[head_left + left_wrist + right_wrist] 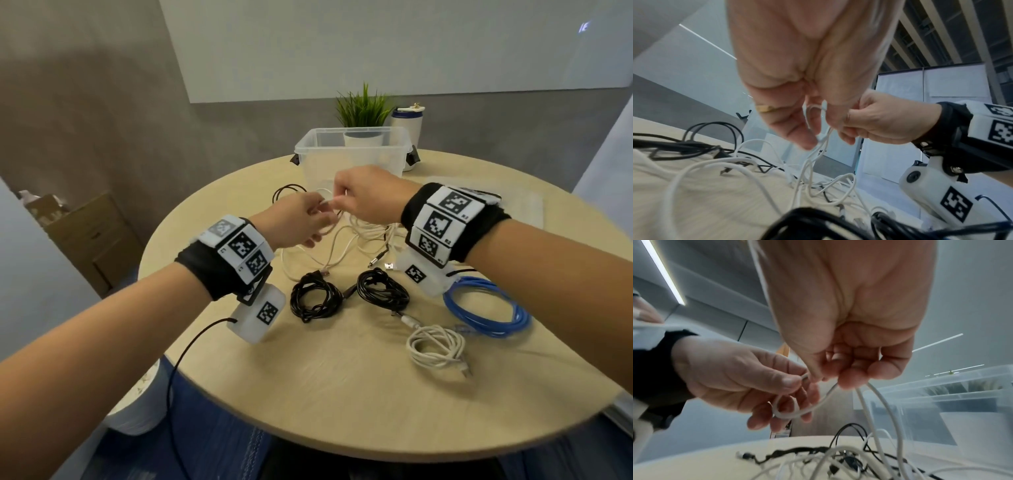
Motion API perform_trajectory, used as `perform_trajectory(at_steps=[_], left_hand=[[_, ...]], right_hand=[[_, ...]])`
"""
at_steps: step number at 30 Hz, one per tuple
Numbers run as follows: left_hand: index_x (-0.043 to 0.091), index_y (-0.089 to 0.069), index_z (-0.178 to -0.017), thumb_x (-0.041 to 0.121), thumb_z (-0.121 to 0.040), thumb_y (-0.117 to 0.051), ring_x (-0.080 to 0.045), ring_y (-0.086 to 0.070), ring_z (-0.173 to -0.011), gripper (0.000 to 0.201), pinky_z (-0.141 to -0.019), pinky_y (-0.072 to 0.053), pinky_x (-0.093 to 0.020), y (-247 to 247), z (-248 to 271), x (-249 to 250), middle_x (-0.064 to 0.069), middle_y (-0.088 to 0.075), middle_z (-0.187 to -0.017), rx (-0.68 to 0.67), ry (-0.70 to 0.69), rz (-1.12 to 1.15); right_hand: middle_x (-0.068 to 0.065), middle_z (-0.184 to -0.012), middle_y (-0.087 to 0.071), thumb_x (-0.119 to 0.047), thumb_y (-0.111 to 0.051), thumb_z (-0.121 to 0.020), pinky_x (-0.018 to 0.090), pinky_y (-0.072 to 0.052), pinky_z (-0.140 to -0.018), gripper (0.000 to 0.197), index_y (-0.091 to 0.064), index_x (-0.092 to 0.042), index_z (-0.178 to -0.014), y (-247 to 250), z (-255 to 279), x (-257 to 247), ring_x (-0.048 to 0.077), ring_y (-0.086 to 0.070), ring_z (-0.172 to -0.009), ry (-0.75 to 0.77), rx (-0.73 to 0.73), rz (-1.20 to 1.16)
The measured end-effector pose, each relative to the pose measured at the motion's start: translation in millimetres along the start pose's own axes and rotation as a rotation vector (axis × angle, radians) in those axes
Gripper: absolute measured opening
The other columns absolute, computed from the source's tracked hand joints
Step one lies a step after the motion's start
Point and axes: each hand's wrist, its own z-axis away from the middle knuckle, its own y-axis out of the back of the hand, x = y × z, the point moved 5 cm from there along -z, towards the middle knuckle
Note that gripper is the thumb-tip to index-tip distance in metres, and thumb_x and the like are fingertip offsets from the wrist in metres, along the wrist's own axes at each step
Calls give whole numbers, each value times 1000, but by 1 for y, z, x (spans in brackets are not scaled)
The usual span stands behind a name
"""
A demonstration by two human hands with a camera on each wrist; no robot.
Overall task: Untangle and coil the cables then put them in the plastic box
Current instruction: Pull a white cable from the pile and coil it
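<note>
Wood-look round table [342, 394], grey walls; both hands [294, 219] [370, 195] pinch white cable [329, 209].

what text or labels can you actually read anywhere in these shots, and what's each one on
"R2": small print beside a black-and-white marker on the right wrist band, in the head view.
Other small characters beside the markers on that band and on the left wrist band: too small to read.
The square markers themselves are coded patterns, not words.
Cardboard box on the floor at left: dark print, too blurred to read.
Plastic box, cables and tumbler: no text visible.
</note>
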Motion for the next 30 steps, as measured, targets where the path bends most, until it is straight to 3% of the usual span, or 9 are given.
perform_trajectory(at_steps=[4, 7, 10, 14, 20, 23, 27, 30], left_hand=[[8, -59, -80, 18, -101, -46, -12, -57, -57, 27, -57, -53, -23, 17, -5, 21, -5, -61, -72, 192, -72, 321], [9, -59, -82, 19, -102, -42, -9, -52, -46, 28, -44, -43, -19, 30, -8, 35, -3, -61, -67, 278, -126, 411], [11, -55, -84, 21, -104, -38, -8, -48, -40, 28, -38, -36, -19, 36, -10, 47, -1, -62, -63, 321, -153, 523], [11, -50, -84, 20, -105, -35, -11, -51, -44, 27, -42, -43, -20, 46, -9, 67, -3, -61, -65, 354, -249, 739], [9, -51, -86, 22, -104, -34, -15, -59, -56, 28, -56, -53, -24, 72, -9, 78, -7, -63, -70, 422, -382, 1049], [8, -50, -86, 23, -104, -34, -16, -60, -59, 29, -60, -55, -24, 72, -14, 72, -9, -63, -73, 489, -321, 1123], [6, -51, -84, 23, -103, -36, -18, -59, -67, 30, -65, -57, -26, 62, -22, 60, -11, -60, -81, 457, -168, 1037], [5, -53, -82, 22, -103, -38, -21, -60, -75, 30, -73, -58, -29, 59, -24, 48, -11, -61, -84, 471, -92, 942]], right_hand=[[0, -93, -56, -28, -50, -99, 26, -34, -70, 18, -57, -13, -103, 16, 2, 15, 16, -49, -85, -72, 69, -67], [-3, -78, -55, -27, -49, -100, 26, -37, -60, 14, -54, -15, -95, 23, 2, 30, 13, -51, -71, -137, 62, -173], [-4, -79, -56, -27, -50, -99, 27, -39, -61, 12, -56, -16, -94, 23, 2, 40, 12, -54, -70, -158, 58, -219], [-8, -78, -53, -29, -56, -96, 24, -35, -57, 10, -57, -20, -93, 17, 5, 54, 12, -52, -72, -214, 47, -192], [-4, -80, -59, -30, -57, -95, 28, -41, -69, 13, -62, -19, -91, 20, 14, 73, 12, -55, -76, -272, 48, -245], [-1, -80, -60, -28, -56, -96, 29, -45, -70, 17, -65, -15, -92, 32, 14, 75, 12, -55, -73, -268, 109, -325], [1, -76, -61, -23, -53, -98, 21, -42, -55, 19, -62, -14, -84, 56, 18, 83, 9, -53, -59, -310, 310, -489], [6, -76, -63, -19, -52, -99, 23, -47, -51, 21, -57, -15, -79, 68, 22, 93, 10, -55, -54, -336, 409, -657]])
